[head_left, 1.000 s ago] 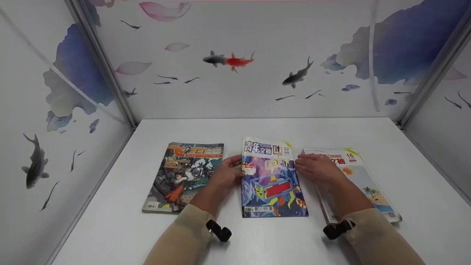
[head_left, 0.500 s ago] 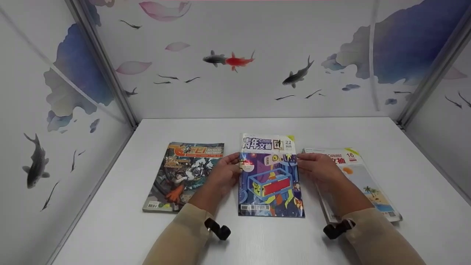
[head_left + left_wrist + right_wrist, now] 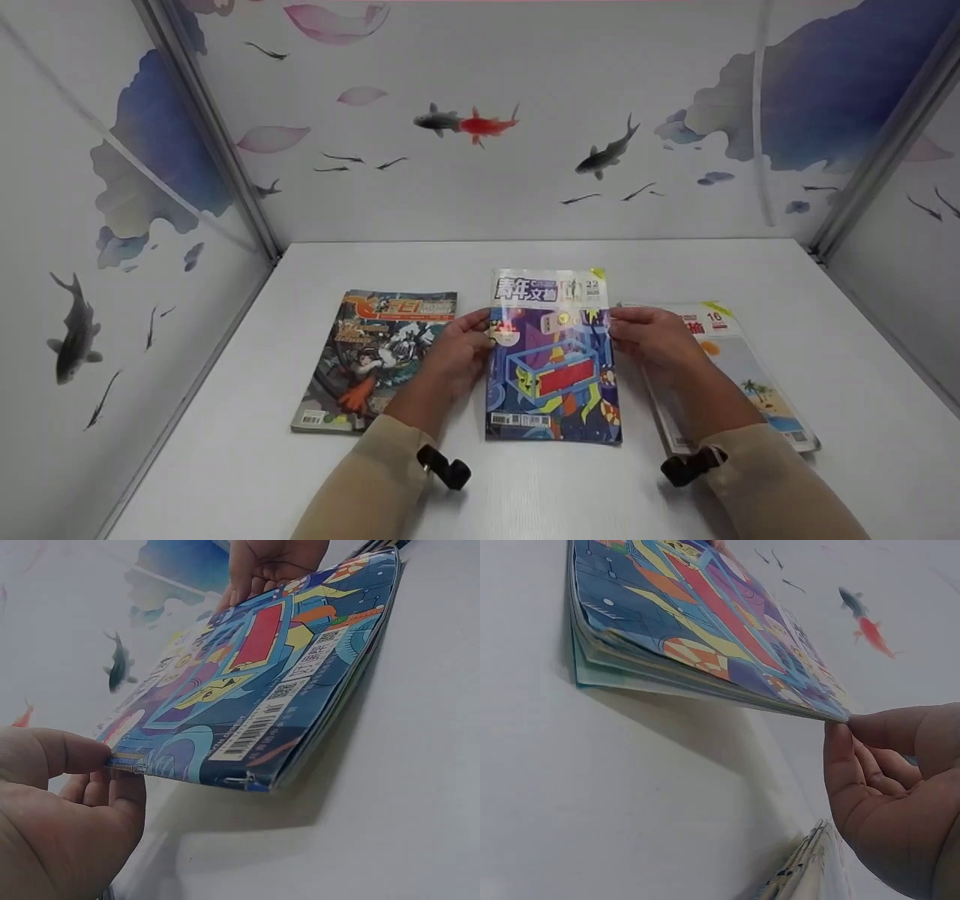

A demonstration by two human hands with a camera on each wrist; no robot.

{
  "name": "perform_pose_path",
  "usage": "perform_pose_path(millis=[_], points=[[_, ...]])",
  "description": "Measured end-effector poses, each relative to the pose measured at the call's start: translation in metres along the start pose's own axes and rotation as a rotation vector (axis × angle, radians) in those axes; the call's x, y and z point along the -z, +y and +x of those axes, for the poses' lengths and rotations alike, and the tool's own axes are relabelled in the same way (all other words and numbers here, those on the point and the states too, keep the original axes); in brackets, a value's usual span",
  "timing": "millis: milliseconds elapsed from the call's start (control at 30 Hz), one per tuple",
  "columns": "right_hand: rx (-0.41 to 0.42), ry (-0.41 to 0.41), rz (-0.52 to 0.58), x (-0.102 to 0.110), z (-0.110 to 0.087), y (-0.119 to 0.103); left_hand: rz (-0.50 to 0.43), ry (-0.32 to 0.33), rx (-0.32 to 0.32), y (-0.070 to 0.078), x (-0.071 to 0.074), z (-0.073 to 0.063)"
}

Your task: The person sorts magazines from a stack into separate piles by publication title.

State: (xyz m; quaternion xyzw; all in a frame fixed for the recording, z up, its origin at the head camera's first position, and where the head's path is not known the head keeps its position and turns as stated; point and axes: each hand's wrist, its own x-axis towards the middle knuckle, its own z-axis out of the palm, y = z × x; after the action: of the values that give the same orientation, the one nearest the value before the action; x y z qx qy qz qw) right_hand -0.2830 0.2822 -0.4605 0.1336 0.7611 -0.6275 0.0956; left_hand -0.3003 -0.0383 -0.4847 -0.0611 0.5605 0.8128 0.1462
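Note:
A magazine with a purple and blue cartoon cover [image 3: 555, 375] is held between both hands in the middle of the head view. At its left edge the left hand [image 3: 457, 356] pinches it, thumb on the cover and fingers beneath, as the left wrist view shows. The right hand [image 3: 892, 787] pinches the opposite edge between thumb and fingers. Both grips sit on the upper half of the magazine, which tilts with its far end raised. Its shadow falls on the table under it, and the lower pages hang slightly apart.
Left of it lies a magazine with a dark comic cover [image 3: 375, 360], partly behind the left forearm. A magazine with a beach cover [image 3: 750, 375] lies to the right, partly under the right forearm. The white table [image 3: 555, 502] is bounded by printed panels [image 3: 480, 187].
The middle magazine's far end has come up and the magazine has shifted slightly left. Its cover now faces the camera more. The two side magazines have stayed put.

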Motion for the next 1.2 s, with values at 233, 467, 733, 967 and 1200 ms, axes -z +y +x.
perform_pose_path(millis=[233,467,733,967,1200], points=[[-0.015,0.000,0.025,0.005,-0.001,-0.005,0.013,-0.013,-0.011,0.001,-0.007,-0.005],[-0.010,0.011,0.036,0.009,-0.004,-0.012,0.042,-0.052,-0.023,0.003,-0.012,-0.012],[-0.012,0.019,0.093,0.023,-0.010,-0.015,0.133,-0.030,-0.040,0.000,-0.026,-0.015],[-0.010,0.032,0.050,0.048,-0.014,-0.014,0.161,-0.024,-0.045,-0.007,-0.052,-0.014],[-0.006,0.021,0.008,0.085,-0.021,-0.003,0.126,-0.002,-0.024,-0.020,-0.092,-0.014]])
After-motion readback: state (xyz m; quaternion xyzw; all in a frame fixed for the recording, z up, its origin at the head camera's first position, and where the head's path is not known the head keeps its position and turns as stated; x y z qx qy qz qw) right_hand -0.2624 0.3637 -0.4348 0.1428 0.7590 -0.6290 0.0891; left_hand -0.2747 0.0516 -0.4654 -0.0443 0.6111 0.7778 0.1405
